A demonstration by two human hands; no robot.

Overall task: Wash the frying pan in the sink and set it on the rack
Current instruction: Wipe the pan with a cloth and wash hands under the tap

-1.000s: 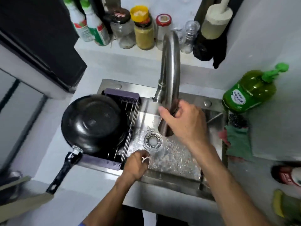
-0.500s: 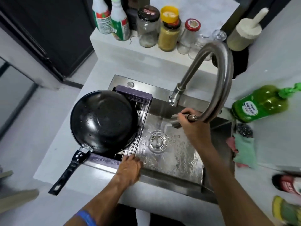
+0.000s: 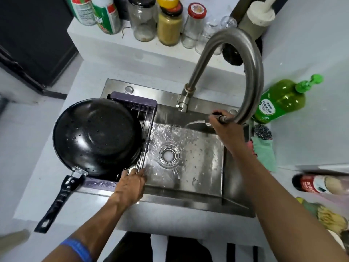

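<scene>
The black frying pan lies upside down on the purple rack across the left side of the steel sink, wet with droplets. Its black handle points toward the near left over the counter. My left hand rests on the near right corner of the rack, fingers on its wire rods. My right hand grips the pull-out spray head at the end of the curved faucet hose, and water sprays leftward into the basin.
The drain sits mid-basin. A green soap bottle, a scrubber and a green cloth lie on the right counter. Jars and bottles line the back ledge. A red-labelled bottle lies at the right.
My right hand pulled the spray head out from the spout, toward the sink's right side. My left hand moved from the basin to the rack's near corner. The camera view shifted.
</scene>
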